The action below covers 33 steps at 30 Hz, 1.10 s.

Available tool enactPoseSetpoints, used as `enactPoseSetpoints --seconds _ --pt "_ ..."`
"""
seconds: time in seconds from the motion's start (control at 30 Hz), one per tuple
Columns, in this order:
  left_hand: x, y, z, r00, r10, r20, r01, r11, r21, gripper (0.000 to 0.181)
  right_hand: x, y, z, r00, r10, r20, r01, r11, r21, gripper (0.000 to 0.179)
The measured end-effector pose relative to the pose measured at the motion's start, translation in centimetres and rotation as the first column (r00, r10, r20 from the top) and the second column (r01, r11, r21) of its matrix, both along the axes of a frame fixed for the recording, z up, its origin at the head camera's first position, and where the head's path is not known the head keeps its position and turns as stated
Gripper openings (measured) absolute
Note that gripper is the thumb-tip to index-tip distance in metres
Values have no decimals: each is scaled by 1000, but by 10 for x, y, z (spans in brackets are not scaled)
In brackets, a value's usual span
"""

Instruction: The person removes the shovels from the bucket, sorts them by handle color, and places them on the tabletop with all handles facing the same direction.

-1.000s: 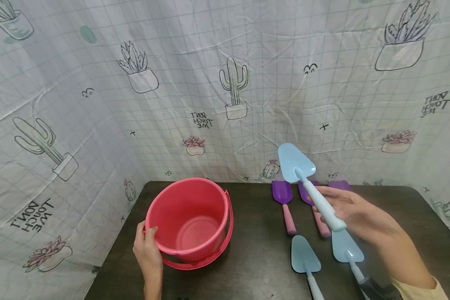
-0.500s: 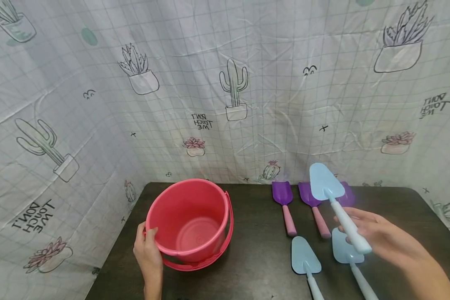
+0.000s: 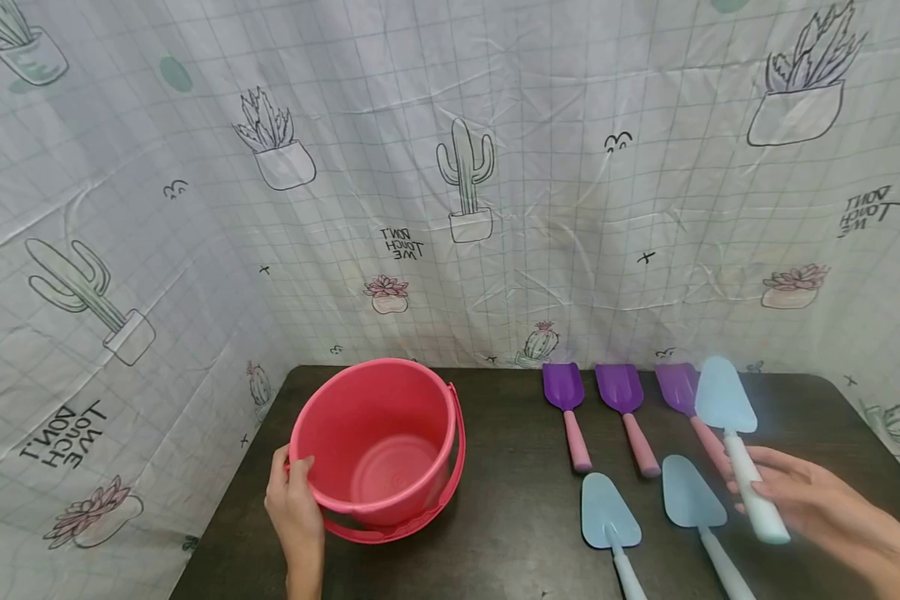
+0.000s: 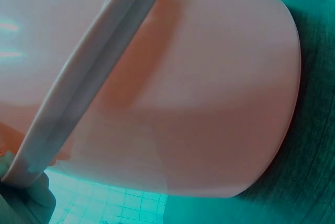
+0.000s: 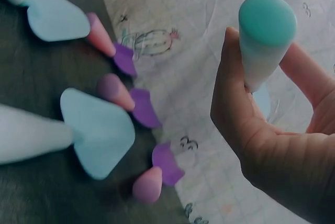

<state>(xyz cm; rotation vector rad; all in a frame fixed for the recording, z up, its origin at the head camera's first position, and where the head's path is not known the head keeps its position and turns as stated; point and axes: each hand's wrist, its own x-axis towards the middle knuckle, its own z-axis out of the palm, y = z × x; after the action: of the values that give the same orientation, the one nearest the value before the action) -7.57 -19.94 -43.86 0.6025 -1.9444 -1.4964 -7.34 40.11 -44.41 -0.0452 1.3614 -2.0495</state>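
Note:
A red bucket [image 3: 378, 433] stands at the left of the dark table. My left hand [image 3: 296, 508] grips its rim, thumb over the edge; the left wrist view shows the bucket's wall [image 4: 220, 88] and handle band [image 4: 89, 77] close up. My right hand [image 3: 810, 500] pinches the handle of a light blue toy trowel [image 3: 727, 396], blade pointing up and away, raised above the table. In the right wrist view the held trowel's handle end [image 5: 267, 22] faces the camera between thumb and fingers. The held trowel overlaps the rightmost purple shovel [image 3: 677, 385] in the head view.
Two more purple shovels with pink handles, the left one [image 3: 564, 387] and the middle one [image 3: 621, 390], lie along the table's back edge. In front lie two light blue trowels, one [image 3: 610, 512] left of the other [image 3: 692, 493]. A patterned cloth [image 3: 495, 167] hangs behind.
My right hand has moved right and down with the blue trowel, from above the purple shovels to the right side. The left hand and bucket have stayed in place.

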Motion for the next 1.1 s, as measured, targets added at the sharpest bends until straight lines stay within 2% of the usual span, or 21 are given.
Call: enactPoseSetpoints --seconds 0.13,0.23,0.3,0.33,0.43,0.5,0.6,0.67,0.73,0.83,0.97,1.1 --pt "0 -1 0 1000 3 -2 -3 1000 -5 30 3 9 -4 1000 -11 16 9 997 74 44" --pt "0 -2 -1 1000 8 2 -8 1000 -18 30 5 14 -8 999 -38 21 34 982 184 32" --pt "1 -3 -2 1000 7 8 -7 1000 -20 30 5 15 -9 997 -72 25 61 954 294 25" --pt "1 -3 -2 1000 7 13 -7 1000 -21 30 5 15 -9 995 -95 33 78 933 352 29" --pt "2 -3 -1 1000 4 25 -4 1000 -19 30 5 16 -11 989 -143 45 104 872 478 57" --pt "3 -4 0 999 6 33 -5 1000 -20 30 6 19 -13 990 -135 44 97 869 485 56" --pt "3 -4 1 999 3 40 -3 1000 -16 31 11 27 -17 995 -98 35 72 887 455 38" --pt "4 -4 1 999 0 42 0 1000 -13 32 13 30 -20 996 -83 26 62 885 462 40" --pt "4 -4 1 999 -2 41 2 1000 -5 32 15 32 -23 996 -83 21 62 865 498 53" --pt "4 -4 1 999 -1 36 1 1000 -1 32 17 32 -28 994 -104 24 72 819 569 77" --pt "4 -5 1 1000 4 26 -4 1000 4 31 19 34 -34 996 -89 24 55 785 617 84" --pt "4 -5 1 1000 6 25 -6 1000 6 31 21 36 -37 999 -44 2 32 752 659 84"
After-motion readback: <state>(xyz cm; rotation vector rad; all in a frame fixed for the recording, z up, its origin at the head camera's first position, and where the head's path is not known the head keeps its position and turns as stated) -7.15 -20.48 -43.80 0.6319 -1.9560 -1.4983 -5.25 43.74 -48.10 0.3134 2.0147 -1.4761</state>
